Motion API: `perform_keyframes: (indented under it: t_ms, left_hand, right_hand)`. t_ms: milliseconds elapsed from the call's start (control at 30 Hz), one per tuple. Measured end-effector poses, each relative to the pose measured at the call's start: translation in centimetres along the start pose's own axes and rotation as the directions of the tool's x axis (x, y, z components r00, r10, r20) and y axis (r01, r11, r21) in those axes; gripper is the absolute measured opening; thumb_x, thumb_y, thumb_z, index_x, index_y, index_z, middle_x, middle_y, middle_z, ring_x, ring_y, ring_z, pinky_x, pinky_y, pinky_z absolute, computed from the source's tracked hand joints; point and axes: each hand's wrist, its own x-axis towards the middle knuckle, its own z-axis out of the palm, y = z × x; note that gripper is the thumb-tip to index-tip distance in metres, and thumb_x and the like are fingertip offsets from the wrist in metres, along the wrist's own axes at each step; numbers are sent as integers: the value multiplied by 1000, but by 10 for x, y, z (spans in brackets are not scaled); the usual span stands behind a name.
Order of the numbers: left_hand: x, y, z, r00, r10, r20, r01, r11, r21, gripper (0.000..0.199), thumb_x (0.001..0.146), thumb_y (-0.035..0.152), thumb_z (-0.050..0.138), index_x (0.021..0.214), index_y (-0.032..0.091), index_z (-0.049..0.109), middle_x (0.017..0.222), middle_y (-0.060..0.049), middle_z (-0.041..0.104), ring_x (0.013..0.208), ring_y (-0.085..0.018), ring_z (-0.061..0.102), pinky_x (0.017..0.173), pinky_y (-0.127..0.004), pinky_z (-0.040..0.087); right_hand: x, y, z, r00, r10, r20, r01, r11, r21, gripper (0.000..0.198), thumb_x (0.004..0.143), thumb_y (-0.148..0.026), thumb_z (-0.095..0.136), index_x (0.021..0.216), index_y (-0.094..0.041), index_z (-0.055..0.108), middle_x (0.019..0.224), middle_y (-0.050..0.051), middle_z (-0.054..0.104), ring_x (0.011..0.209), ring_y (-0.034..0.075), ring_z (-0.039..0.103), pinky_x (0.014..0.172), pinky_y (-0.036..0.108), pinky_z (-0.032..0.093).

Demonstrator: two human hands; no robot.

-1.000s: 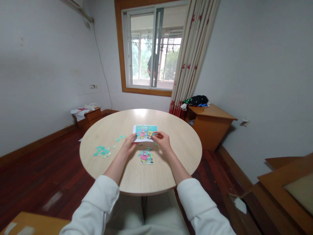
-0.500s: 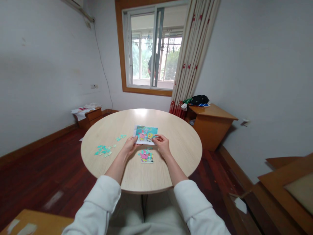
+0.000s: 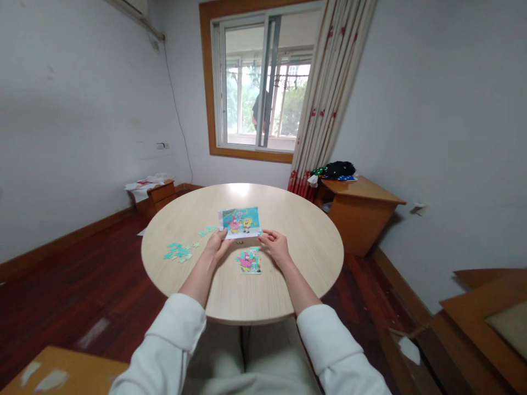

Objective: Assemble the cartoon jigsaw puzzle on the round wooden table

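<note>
My left hand point(image 3: 219, 244) is closed on the lower left corner of a picture card point(image 3: 241, 222), which shows cartoon figures on a teal background and is tilted up above the table. By the card's lower right corner, my right hand point(image 3: 275, 244) pinches a small teal puzzle piece point(image 3: 260, 233), partly hidden by the fingers. Below, between my forearms, lies a partly joined puzzle point(image 3: 250, 261) with a pink figure on it. Loose puzzle pieces point(image 3: 178, 252) are spread to the left of my left hand, and a smaller group point(image 3: 207, 231) lies just behind it.
All this is on a round pale wooden table point(image 3: 302, 274). A wooden desk point(image 3: 362, 192) with a heap of cloth stands at the back right, a low cabinet point(image 3: 161, 193) with papers at the back left. A person point(image 3: 260, 112) is visible beyond the window.
The card has moved left and slightly up with my left hand. My right hand has drawn away from the card's front to beside its corner, the piece still pinched.
</note>
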Motion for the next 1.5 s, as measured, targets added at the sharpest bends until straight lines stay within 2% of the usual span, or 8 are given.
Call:
perform_keyframes:
  t_ms: [167,367,433,567,733,1167,1500]
  left_hand:
    - [-8,6,4,999,-54,-2,54,996,-74,44,82,3,43,124,9,48,115,-19,62,110,-32,57,92,-53,46]
    - [-13,8,1,987,-105,123,113,992,-59,45,83,7,44,127,15,46,126,-19,55,116,-36,51,88,-63,43]
    - [-13,7,0,985,-112,132,118,992,-39,45,83,9,46,127,15,46,128,-20,53,116,-36,51,87,-64,43]
    - [-11,5,-1,995,-77,60,78,997,-18,42,84,9,44,125,14,47,125,-20,55,114,-34,53,86,-61,44]
    - [-11,5,1,999,-45,-5,45,999,-26,42,84,5,40,124,16,48,122,-17,59,114,-32,54,87,-59,46]
    - [-11,4,-1,998,-55,1,55,998,-2,42,80,2,44,118,19,51,119,-14,61,112,-31,56,87,-62,43]
    - [-13,4,1,997,-72,-12,72,997,0,43,81,4,44,121,20,50,117,-13,62,108,-28,58,87,-59,45]
  right_hand:
    - [2,4,1,999,31,-13,-31,999,8,39,53,-39,74,81,-14,65,67,4,69,65,17,65,62,29,51]
    - [-2,1,1,997,63,40,-60,996,-64,34,53,-38,73,75,-14,63,60,3,65,60,16,61,51,25,46]
    - [-3,-1,0,995,67,70,-58,991,-118,31,53,-37,72,71,-14,62,58,1,63,58,14,58,51,24,44]
    - [-6,-1,-3,986,75,150,-43,979,-202,26,54,-34,70,68,-15,60,58,-1,59,54,10,53,51,23,41]
    - [-10,1,-5,970,108,216,-48,962,-268,31,59,-31,65,85,-14,65,61,-2,59,54,9,49,51,22,39]
    - [-11,1,-6,970,103,221,-5,914,-406,19,61,-23,62,76,-13,66,70,4,66,66,14,59,63,27,46]
    - [-10,2,-8,959,111,262,7,912,-411,16,61,-20,63,75,-13,69,71,4,68,68,14,59,66,27,46]
